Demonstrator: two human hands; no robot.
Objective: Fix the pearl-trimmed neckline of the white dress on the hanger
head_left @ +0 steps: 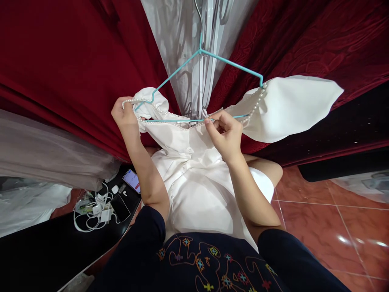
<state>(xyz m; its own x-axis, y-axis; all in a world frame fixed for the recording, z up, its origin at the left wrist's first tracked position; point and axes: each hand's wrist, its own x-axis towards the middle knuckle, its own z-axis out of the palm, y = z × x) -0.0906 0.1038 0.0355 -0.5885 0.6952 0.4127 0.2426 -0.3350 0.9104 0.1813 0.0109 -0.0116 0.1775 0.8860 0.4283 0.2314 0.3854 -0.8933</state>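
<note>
A white dress (197, 186) with pearl-trimmed neckline hangs on a light-blue hanger (179, 69), its skirt spread over my lap. My left hand (124, 113) is closed on the dress's pearl-edged shoulder at the hanger's left end; its fingertips are partly hidden. At the middle of the neckline, my right hand (224, 132) pinches the pearl trim beside the hanger's bottom bar. The right puffed sleeve (298, 107) sticks out to the side past the hanger's right end.
Dark red drapes (75, 52) hang on both sides, with white fabric and straps (203, 77) between them. On a black surface (45, 243) at left lie a lit phone (131, 181), a dark phone (120, 208) and tangled white cables (91, 219). Red floor tiles (328, 227) show at right.
</note>
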